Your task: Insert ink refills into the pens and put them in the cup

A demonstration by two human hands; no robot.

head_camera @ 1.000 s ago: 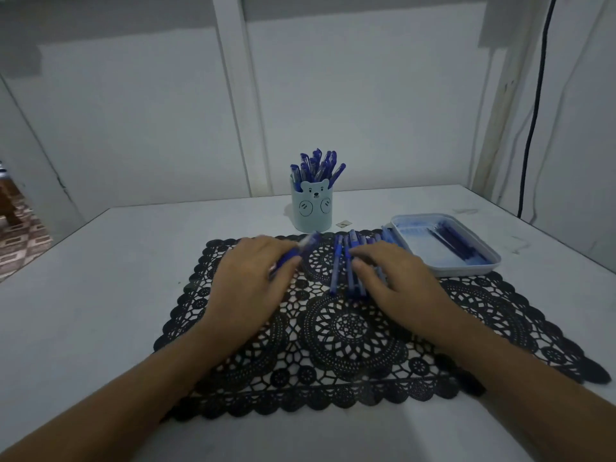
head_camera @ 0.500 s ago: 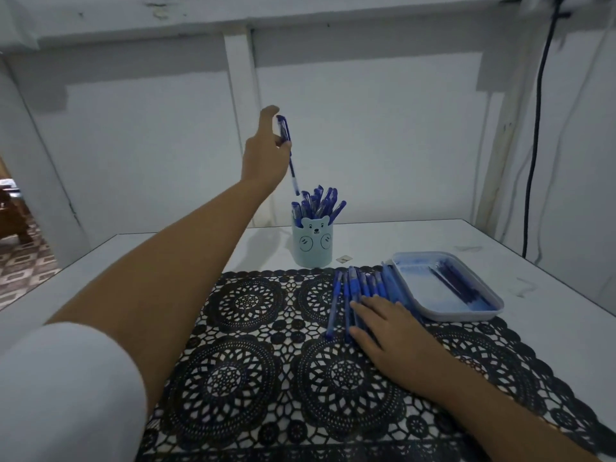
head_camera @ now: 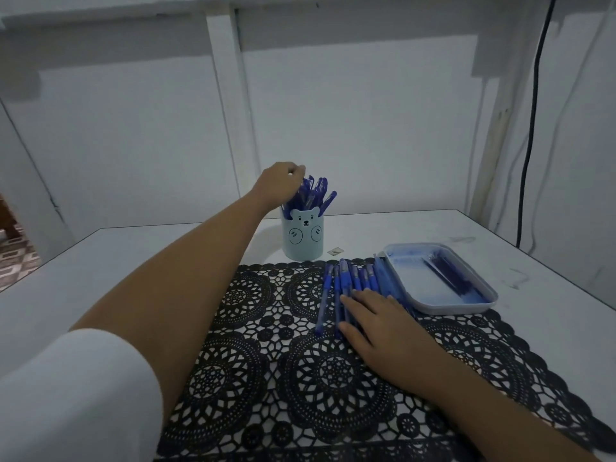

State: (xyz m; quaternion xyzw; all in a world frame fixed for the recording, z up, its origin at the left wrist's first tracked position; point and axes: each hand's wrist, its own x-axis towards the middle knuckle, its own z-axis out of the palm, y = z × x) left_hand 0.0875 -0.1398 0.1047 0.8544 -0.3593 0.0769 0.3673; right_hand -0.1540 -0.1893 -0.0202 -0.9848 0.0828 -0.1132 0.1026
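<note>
Loose pens point(head_camera: 345, 278) look light, stiff, slick (my guess); pinch mid-barrel; right hand point(head_camera: 376, 325) lies spread on them; left hand point(head_camera: 281, 183) curls over the cup point(head_camera: 302, 240), grip unclear.

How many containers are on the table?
2: the bear cup behind the mat, packed with pens, and the tray at the mat's right edge, holding refills. None looks hidden.

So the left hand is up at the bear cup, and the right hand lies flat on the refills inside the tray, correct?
Not quite. The head view shows the right hand lying flat on the row of pens on the black mat, beside the tray, not inside it. The left hand is at the bear cup, as you said.
</note>
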